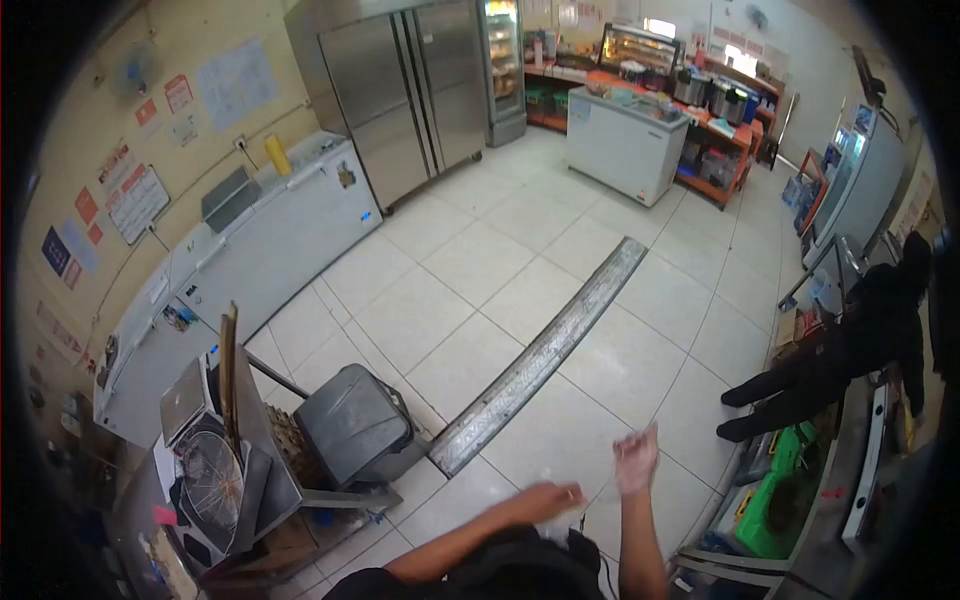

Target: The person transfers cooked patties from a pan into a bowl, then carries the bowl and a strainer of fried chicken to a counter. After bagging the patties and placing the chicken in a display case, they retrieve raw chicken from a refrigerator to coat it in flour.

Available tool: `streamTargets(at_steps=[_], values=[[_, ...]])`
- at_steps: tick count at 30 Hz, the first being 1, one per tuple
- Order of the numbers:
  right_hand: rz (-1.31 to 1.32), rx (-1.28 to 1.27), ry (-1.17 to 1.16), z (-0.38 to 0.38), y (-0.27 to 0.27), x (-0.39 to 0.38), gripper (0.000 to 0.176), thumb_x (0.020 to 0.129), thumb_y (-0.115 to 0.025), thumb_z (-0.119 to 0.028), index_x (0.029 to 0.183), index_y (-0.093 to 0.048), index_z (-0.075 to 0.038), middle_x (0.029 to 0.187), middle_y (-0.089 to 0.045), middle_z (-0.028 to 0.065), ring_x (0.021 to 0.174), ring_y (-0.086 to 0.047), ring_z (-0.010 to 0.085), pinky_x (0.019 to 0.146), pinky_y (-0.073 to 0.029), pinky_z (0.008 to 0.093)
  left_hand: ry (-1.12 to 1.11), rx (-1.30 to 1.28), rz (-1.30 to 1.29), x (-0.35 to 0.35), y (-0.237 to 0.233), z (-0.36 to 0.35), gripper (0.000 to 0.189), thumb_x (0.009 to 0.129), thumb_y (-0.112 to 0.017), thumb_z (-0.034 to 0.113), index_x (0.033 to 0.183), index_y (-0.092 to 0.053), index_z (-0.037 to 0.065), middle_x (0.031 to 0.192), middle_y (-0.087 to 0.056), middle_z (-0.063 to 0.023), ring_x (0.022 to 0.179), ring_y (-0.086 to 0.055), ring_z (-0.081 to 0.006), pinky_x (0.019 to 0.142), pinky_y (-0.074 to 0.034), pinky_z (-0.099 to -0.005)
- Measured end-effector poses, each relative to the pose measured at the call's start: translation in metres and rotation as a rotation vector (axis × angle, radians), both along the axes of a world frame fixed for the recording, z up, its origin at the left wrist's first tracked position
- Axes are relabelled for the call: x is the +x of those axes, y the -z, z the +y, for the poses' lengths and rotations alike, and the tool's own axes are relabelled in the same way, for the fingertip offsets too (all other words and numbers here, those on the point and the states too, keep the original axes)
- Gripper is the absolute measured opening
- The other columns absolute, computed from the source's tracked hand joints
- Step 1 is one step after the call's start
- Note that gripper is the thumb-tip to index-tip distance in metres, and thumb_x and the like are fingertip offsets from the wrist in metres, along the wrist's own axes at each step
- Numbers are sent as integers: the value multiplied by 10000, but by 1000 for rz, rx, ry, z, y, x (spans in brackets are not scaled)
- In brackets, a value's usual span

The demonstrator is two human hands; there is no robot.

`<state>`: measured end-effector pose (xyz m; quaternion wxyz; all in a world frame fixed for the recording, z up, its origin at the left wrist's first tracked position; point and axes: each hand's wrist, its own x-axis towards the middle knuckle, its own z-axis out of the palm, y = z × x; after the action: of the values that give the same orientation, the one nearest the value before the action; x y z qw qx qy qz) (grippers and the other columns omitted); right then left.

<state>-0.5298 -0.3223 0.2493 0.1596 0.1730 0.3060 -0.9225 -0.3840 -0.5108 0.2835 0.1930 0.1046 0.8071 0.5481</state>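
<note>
My right hand (637, 460) is raised over the tiled floor in front of my body. It looks pale and slightly shiny, as if covered by a thin clear plastic glove, and its fingers are too blurred to read. My left hand (552, 500) reaches across toward it, palm side down, with fingers curled together. Faint see-through film shows around the left hand; whether the fingers hold it I cannot make out. A gap separates the two hands.
A metal floor strip (545, 355) crosses the tiles ahead. A grey lidded bin (355, 425) stands beside a metal table (275, 490) at left. White chest freezers (270, 235) line the left wall. At right, a person in dark clothes (850, 340) stands by a counter with green crates (775, 515).
</note>
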Motion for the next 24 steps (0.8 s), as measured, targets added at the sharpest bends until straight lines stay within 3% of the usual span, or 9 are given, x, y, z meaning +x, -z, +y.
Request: streamTargets(at_steps=[8, 10, 12, 16, 17, 18, 19, 21, 24], values=[[143, 592, -207, -122, -3, -303, 272, 975, -593, -355, 913, -536, -96, 709, -497, 11, 611, -499, 126, 590, -433, 270, -1032, -2, -32, -141, 63, -176, 296, 989, -430, 261, 1118, -566, 32, 944, -611, -121, 861, -582, -223, 787, -454, -330], [209, 836, -138, -153, 34, -361, 288, 952, -610, -307, 1070, -573, -47, 803, -563, 54, 692, -589, 156, 645, -494, 293, -1154, 267, -105, -183, 111, -222, 280, 940, -462, 210, 1141, -553, 39, 950, -572, -73, 815, -535, -178, 759, -425, -290], [363, 1470, -377, -109, 192, -432, 463, 906, -631, -291, 1264, -528, -17, 1040, -626, 148, 924, -663, 259, 817, -536, 364, -1262, 530, -150, -239, 153, -270, 311, 874, -500, 134, 1170, -543, 50, 968, -525, -27, 785, -488, -135, 728, -392, -255], [80, 1976, -1212, -38, 225, -452, 566, 896, -582, -443, 1360, -525, -123, 1402, -532, 175, 1299, -500, 350, 1067, -410, 470, -1358, 838, -185, -420, 152, -366, 465, 763, -498, -57, 1214, -526, 52, 1054, -510, -34, 852, -478, -128, 743, -403, -246], [313, 2089, -1293, 27, 303, -446, 583, 894, -536, -499, 1326, -561, -108, 1307, -594, 174, 1210, -563, 346, 1046, -418, 469, -1382, 854, -167, -465, 141, -388, 487, 753, -490, -82, 1221, -522, 50, 1067, -515, -40, 877, -490, -132, 754, -411, -247], [-6, 1899, -2168, -39, 192, -484, 477, 891, -568, -440, 1237, -640, -119, 1353, -582, 135, 1276, -529, 317, 1037, -447, 465, -1306, 797, -187, -508, 131, -412, 504, 754, -505, -115, 1233, -508, 40, 1117, -538, -59, 981, -534, -157, 826, -444, -256], [160, 2013, -1678, 5, 240, -471, 409, 860, -601, -483, 1031, -743, -139, 1153, -690, 117, 1115, -625, 258, 950, -486, 408, -1264, 718, -109, -553, 117, -433, 490, 768, -523, -113, 1233, -508, 38, 1127, -537, -63, 1015, -538, -159, 847, -446, -256], [79, 1904, -1765, 32, 301, -498, 396, 801, -688, -435, 1087, -732, -165, 1174, -687, 99, 1128, -628, 272, 910, -509, 407, -1171, 558, 46, -652, 94, -465, 464, 796, -558, -108, 1234, -506, 34, 1149, -536, -72, 1082, -546, -163, 890, -451, -258], [189, 1901, -1806, -40, 241, -579, 312, 892, -575, -321, 983, -729, -66, 1004, -722, 128, 947, -693, 243, 772, -536, 393, -1011, 435, -1, -780, 97, -525, 295, 896, -614, -9, 1180, -540, 24, 1068, -627, -70, 962, -620, -155, 846, -498, -297]])
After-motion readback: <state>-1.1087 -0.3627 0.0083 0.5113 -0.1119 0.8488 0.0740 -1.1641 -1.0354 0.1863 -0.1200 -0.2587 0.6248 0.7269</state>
